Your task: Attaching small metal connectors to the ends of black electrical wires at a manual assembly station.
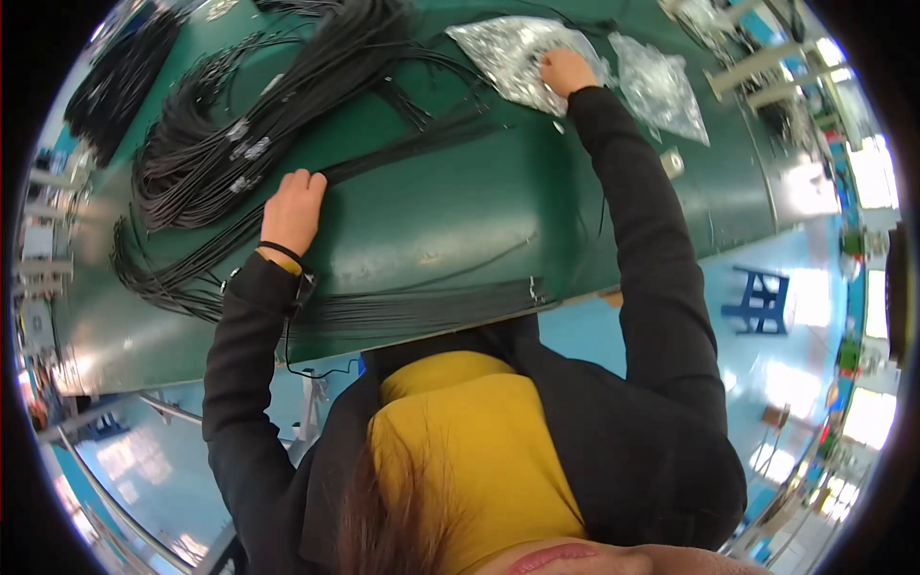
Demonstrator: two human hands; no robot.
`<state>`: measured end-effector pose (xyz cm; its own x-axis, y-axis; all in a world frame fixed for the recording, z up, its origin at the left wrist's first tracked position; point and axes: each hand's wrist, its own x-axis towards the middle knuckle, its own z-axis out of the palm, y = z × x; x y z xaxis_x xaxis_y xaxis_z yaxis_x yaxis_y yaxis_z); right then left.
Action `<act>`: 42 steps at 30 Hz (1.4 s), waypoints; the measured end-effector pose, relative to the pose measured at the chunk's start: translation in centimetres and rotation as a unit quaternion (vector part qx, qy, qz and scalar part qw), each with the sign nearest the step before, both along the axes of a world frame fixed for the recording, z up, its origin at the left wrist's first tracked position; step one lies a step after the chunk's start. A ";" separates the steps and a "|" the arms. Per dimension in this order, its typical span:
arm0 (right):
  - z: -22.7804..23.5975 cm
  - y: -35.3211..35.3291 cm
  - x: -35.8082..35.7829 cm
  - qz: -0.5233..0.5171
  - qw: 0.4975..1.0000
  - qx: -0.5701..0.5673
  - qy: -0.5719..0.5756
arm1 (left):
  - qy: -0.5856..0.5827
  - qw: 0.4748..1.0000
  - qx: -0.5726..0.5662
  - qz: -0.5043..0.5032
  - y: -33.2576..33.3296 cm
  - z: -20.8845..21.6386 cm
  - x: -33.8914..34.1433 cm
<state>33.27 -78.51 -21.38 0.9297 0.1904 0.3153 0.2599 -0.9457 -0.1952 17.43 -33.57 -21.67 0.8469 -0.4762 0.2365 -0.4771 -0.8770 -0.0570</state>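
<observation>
My left hand (pixel 292 216) is closed over a loose bundle of thin black cables (pixel 398 155) lying across the green table. The strands run out to the right of its fingers and loop back on its left. At the far side, my right hand (pixel 565 72) rests on a clear plastic bag (pixel 498 59) of small shiny pieces. Its fingers are curled together at the bag, and whatever they may pinch is hidden. A second clear bag (pixel 661 88) lies just right of that hand.
A thick coil of black cables (pixel 307 91) covers the table's far left, with another black bundle (pixel 125 81) beyond it. Straight black cables (pixel 422 311) lie along the near edge of the green table (pixel 412 230). A blue stool (pixel 762 302) stands on the floor at right.
</observation>
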 end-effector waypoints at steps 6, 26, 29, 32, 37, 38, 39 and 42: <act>-5.2 -0.4 7.5 -0.061 0.971 -0.219 0.079 | 0.054 0.994 -0.096 0.015 -1.4 1.6 -2.0; 1.2 0.5 -3.5 -0.034 0.259 0.925 0.275 | 0.412 0.905 0.063 -0.092 -1.3 5.3 -3.1; 1.0 -0.3 -6.8 -0.039 0.304 0.909 0.284 | 0.295 0.908 0.205 -0.215 -0.7 5.7 -2.6; 0.4 -0.8 -9.6 0.007 0.334 0.883 0.329 | 0.108 0.930 0.246 -0.249 -0.6 6.9 1.0; 0.6 -1.0 -15.5 -0.018 0.360 0.868 0.342 | 0.062 0.916 0.286 -0.273 0.5 4.9 2.0; 0.4 -1.0 -16.6 -0.030 0.366 0.864 0.344 | 0.052 0.917 0.290 -0.269 0.7 4.9 2.2; 0.3 -0.8 -17.8 -0.041 0.371 0.861 0.347 | 0.042 0.918 0.294 -0.264 0.7 5.0 2.2; 0.4 1.0 -20.2 -0.088 0.401 0.837 0.363 | 0.024 0.921 0.311 -0.234 1.0 4.7 1.9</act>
<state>13.11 -77.50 -21.01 0.8447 0.1890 -0.5008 -0.4820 0.6755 -0.5580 19.34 -32.52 -16.95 0.5174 -0.8221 -0.2376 -0.8095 -0.3801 -0.4474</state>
